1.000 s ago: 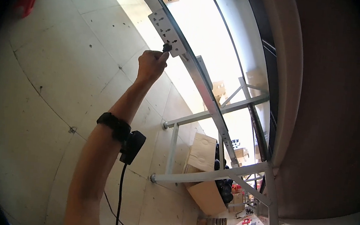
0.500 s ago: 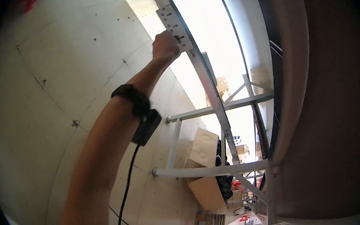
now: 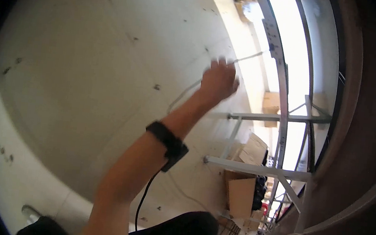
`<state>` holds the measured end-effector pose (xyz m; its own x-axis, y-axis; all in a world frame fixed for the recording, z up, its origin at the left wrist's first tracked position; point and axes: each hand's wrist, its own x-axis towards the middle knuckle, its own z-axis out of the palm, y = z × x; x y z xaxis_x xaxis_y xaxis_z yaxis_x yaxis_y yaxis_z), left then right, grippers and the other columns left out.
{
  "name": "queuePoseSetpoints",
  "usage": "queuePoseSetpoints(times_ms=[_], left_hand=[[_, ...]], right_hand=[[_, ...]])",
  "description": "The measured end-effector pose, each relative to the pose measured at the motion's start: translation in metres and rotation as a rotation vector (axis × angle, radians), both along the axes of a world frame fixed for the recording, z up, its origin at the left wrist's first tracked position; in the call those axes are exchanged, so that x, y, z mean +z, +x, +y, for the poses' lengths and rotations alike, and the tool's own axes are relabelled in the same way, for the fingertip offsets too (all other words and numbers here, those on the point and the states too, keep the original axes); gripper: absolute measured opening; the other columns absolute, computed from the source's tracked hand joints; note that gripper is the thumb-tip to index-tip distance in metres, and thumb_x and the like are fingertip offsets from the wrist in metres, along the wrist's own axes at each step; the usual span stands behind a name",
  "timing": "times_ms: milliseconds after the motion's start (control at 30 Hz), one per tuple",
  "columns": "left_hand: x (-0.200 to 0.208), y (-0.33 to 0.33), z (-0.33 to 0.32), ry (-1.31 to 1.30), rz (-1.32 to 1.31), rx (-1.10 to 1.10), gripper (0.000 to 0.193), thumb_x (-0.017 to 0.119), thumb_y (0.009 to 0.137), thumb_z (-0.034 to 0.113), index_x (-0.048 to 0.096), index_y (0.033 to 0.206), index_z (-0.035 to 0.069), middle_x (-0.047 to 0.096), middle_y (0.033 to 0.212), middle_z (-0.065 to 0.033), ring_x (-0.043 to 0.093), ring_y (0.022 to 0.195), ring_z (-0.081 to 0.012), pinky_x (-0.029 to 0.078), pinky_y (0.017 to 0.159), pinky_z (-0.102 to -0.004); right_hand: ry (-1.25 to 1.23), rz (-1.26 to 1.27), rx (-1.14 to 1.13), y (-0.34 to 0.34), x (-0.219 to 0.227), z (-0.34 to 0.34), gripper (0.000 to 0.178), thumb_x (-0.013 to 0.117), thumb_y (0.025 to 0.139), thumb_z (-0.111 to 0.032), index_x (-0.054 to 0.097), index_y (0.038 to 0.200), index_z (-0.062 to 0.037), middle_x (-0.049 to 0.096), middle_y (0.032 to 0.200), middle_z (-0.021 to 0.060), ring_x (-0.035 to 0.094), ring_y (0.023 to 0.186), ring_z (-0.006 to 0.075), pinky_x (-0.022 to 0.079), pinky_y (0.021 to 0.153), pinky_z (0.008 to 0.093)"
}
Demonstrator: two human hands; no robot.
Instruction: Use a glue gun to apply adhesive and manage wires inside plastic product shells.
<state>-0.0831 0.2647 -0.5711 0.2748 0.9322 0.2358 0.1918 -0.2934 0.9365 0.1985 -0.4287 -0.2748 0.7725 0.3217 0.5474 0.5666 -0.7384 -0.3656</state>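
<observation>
**One hand raised toward a grey metal rail**

Head view: a single hand [image 3: 219,80], blurred by motion, is seen lifted in front of a pale panelled wall [image 3: 88,61], just short of a curved grey metal rail [image 3: 279,65] with small holes. Which of the two hands it is cannot be told with certainty; it is taken as the right. The fingers appear curled, and a thin rod-like tool [image 3: 248,58] seems to be pinched in them, its tip pointing at the rail without touching it. A black wrist strap [image 3: 167,139] with a dangling cable is worn on the forearm. For a clean result, the tip would best be steadied and lined up squarely with a hole. An open brown cardboard box [image 3: 240,195] is seen lower down by the metal frame [image 3: 256,168]; its contents cannot be made out
</observation>
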Motion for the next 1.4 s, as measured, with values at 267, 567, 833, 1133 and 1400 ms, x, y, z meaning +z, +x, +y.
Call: queuePoseSetpoints(times_ms=[267,567,833,1133,1400], left_hand=[[-0.007,-0.112,-0.161,-0.059,0.208,-0.659,0.028,0.072,0.075,0.025,0.073,0.096,0.007,0.072,0.104,-0.0147,0.069,0.101,-0.0326,0.056,0.085,-0.0434],[0.159,-0.211,-0.234,-0.133,0.505,-0.799,0.036,0.064,0.086,0.033,0.071,0.107,0.004,0.070,0.112,-0.0194,0.067,0.105,-0.0380,0.053,0.090,-0.0475],[0.350,-0.298,-0.279,-0.473,0.670,-1.112,0.036,0.061,0.087,0.033,0.075,0.105,0.006,0.073,0.103,-0.0192,0.069,0.099,-0.0349,0.052,0.086,-0.0425],[0.556,-0.229,-0.173,-0.768,0.333,-1.342,0.016,0.057,0.098,0.016,0.066,0.103,0.002,0.073,0.093,-0.0080,0.069,0.088,-0.0162,0.055,0.079,-0.0320],[0.557,-0.135,0.073,-0.326,0.549,-0.445,0.018,0.063,0.094,0.023,0.067,0.097,0.005,0.070,0.083,-0.0033,0.064,0.075,-0.0118,0.049,0.061,-0.0272]], right_hand=[[-0.082,0.116,0.294,-0.089,0.059,0.201,0.053,0.040,0.105,-0.038,0.054,0.136,0.0022,0.063,0.124,0.0151,0.058,0.112,0.0260,0.044,0.099,0.0357],[-0.314,-0.028,0.061,-0.207,0.126,0.144,0.049,0.037,0.103,-0.027,0.052,0.138,0.0038,0.064,0.125,0.0260,0.060,0.119,0.0362,0.043,0.102,0.0414],[-0.310,0.136,0.242,-0.251,0.172,0.185,0.043,0.047,0.096,-0.014,0.055,0.137,-0.0058,0.059,0.135,0.0200,0.060,0.117,0.0381,0.050,0.095,0.0431],[-0.190,0.287,0.145,-0.246,0.197,0.186,0.029,0.060,0.089,-0.012,0.066,0.117,-0.0042,0.066,0.126,0.0191,0.064,0.117,0.0319,0.053,0.095,0.0401],[-0.080,0.474,-0.061,-0.252,0.217,0.232,0.065,0.072,0.079,-0.028,0.046,0.130,0.0040,0.049,0.131,0.0264,0.056,0.112,0.0449,0.050,0.091,0.0485]])
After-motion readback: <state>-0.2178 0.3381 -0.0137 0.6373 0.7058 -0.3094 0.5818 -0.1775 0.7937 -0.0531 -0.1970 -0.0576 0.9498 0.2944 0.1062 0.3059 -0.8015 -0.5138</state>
